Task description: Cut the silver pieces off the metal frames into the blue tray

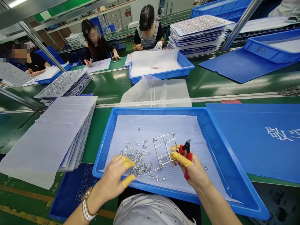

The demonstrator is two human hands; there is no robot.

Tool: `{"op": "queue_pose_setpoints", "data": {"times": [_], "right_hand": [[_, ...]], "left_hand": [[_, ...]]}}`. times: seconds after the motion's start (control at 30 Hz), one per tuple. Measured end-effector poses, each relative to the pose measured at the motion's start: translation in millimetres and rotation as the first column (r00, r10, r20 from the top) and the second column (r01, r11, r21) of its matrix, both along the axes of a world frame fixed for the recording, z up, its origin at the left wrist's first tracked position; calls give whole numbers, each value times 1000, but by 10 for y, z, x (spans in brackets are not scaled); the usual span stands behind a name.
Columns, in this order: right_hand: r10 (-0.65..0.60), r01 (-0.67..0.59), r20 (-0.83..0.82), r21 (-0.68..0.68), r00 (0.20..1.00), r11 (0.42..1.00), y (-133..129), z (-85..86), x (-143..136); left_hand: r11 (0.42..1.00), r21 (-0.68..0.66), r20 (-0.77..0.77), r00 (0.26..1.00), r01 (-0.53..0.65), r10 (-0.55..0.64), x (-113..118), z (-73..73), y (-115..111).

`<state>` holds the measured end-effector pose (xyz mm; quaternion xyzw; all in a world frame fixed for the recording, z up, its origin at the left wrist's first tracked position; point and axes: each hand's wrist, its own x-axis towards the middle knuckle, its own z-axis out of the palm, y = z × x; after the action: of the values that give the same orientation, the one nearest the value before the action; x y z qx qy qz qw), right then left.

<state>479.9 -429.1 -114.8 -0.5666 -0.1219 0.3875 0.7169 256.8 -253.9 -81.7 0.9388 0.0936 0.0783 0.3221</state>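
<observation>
My right hand (194, 168) is closed around red-handled nippers (188, 156), their dark jaws pointing up. Pinched between its yellow-covered thumb and finger is a silver sprue frame (166, 148), a rectangular grid of thin bars with a few small parts inside. My left hand (117, 173) holds nothing; its fingers are apart, two of them in yellow finger cots. Close to those fingertips lies a pile of small silver parts (140, 157), spread over the white sheet (180, 125) that lines a blue tray (217, 150).
White foam sheets (63, 125) are stacked to the left, and a blue board (253, 137) lies to the right. Below left, a dark blue bin (67, 190) holds silver frames. Across the bench sit several co-workers (147, 31) beside another blue tray (161, 74) and stacked sheets (197, 37).
</observation>
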Motion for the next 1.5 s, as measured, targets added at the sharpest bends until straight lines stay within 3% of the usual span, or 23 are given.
{"op": "queue_pose_setpoints", "data": {"times": [0.1, 0.17, 0.27, 0.33, 0.53, 0.93, 1.17, 1.37, 1.5], "right_hand": [[-69, 68, -44, -28, 997, 997, -144, -82, 34], [-106, 104, -59, -38, 993, 994, -204, -115, 44], [-148, 145, -48, -56, 988, 988, -276, -113, 53], [-183, 180, -24, -77, 983, 981, -343, -101, 59], [-263, 260, -2, -154, 965, 953, -615, -180, 60], [-383, 376, -14, -163, 924, 912, -657, -247, 89], [-582, 583, 51, -10, 812, 812, -930, -81, 400], [-660, 659, 3, 68, 751, 749, -1133, -33, 572], [-671, 671, -29, 91, 741, 736, -1139, -54, 553]], "left_hand": [[994, 58, -109, 991, 91, -84, -135, -64, -102], [996, 41, -152, 986, 77, -70, -123, -110, -67], [998, 33, -221, 974, 59, -51, -18, -122, 54], [993, 19, -280, 954, 117, -107, 66, -86, 85], [966, -55, -422, 871, 252, -251, 238, -27, -82], [898, -326, -472, 772, 295, -425, 468, -395, 164], [934, -231, -479, 804, 272, -352, 546, -325, 88], [950, -245, -504, 812, 194, -296, 541, -247, 136], [944, -239, -475, 821, 226, -317, 565, -226, 193]]}}
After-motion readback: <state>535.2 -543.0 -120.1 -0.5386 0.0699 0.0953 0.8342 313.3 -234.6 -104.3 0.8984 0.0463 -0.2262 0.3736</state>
